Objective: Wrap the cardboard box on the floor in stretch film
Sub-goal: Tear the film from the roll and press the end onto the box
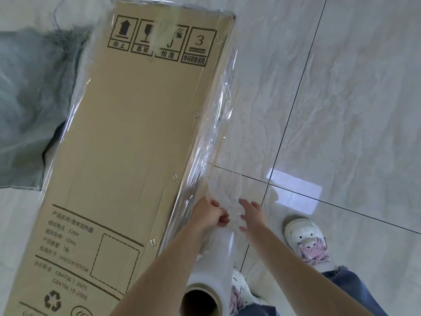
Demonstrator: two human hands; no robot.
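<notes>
A tall brown cardboard box (136,137) with printed handling symbols stands on the tiled floor, its sides covered in clear stretch film (216,124). A white film roll (211,283) with a cardboard core stands upright at the bottom centre, beside the box's right edge. My left hand (208,216) pinches a loose bunch of film just above the roll. My right hand (251,215) is beside it with fingers spread, touching the same crinkled film.
A grey fluffy rug (29,106) lies on the floor to the left of the box. Glossy marble tiles (353,99) stretch out to the right. My two white shoes (305,238) stand at the lower right, close to the roll.
</notes>
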